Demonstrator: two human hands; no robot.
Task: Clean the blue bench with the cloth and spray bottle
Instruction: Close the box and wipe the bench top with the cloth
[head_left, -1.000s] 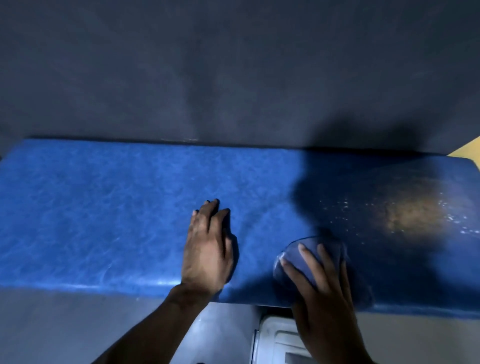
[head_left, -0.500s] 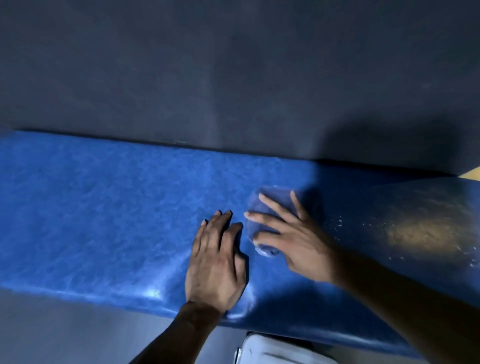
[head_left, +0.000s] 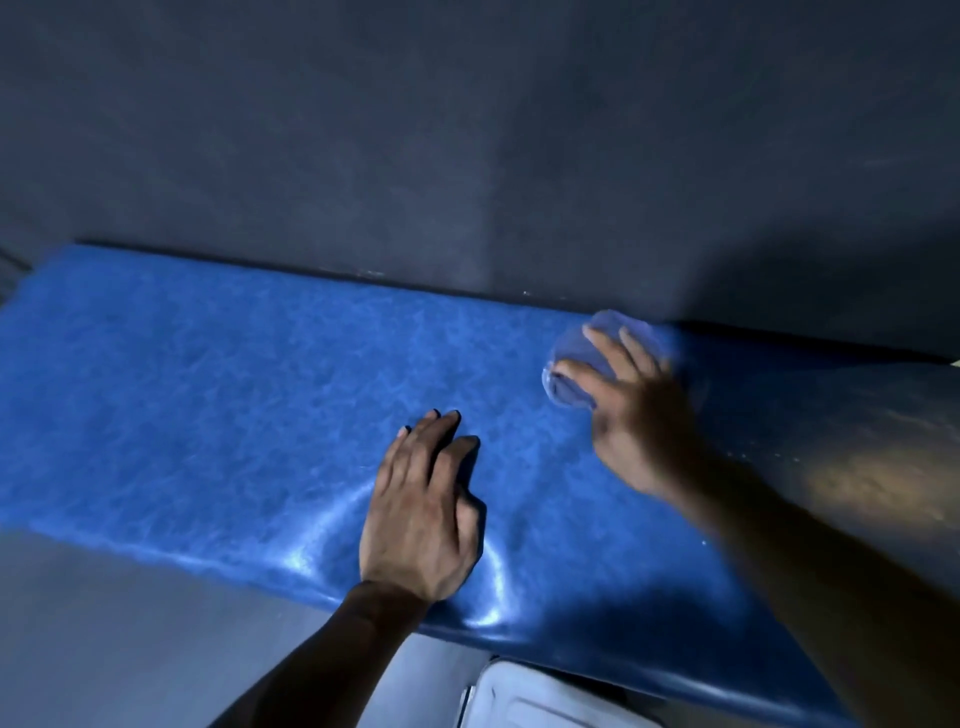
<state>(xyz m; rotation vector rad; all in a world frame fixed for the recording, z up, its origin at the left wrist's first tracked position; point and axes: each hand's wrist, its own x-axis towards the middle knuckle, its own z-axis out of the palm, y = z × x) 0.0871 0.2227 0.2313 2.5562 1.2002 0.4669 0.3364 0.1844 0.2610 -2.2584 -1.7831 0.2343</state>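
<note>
1. Right hand (head_left: 631, 415): fingers spread and laid flat over the cloth (head_left: 576, 384), pressing it onto the blue bench (head_left: 208, 415). Palm-down, not curled around the fabric. Hand outline is motion-blurred.
2. Cloth: bluish, bunched into a rounded wad, sitting near the far edge of the bench, close to the dark wall (head_left: 467, 156). Parts of it show beyond the fingertips and to the left of the index finger; the rest lies hidden under the hand.
3. Left hand (head_left: 421, 509): open, flat, palm down on the bench near its front edge, fingers together and pointing away from the person. It holds nothing. The padding dimples around the heel of the hand, with bright highlights either side of the wrist.
4. The two hands are apart; the left one is nearer the person, the right one farther and to the right.
5. Bench surface: glossy blue, mottled texture. Its right end lies in shadow and carries a brownish patch (head_left: 878, 483) with small pale specks scattered near it.
6. Pale boxy object (head_left: 545, 696) shows below the bench's front edge, bottom centre; identity cannot be told.
7. Spray bottle: cannot be located in the head view.
</note>
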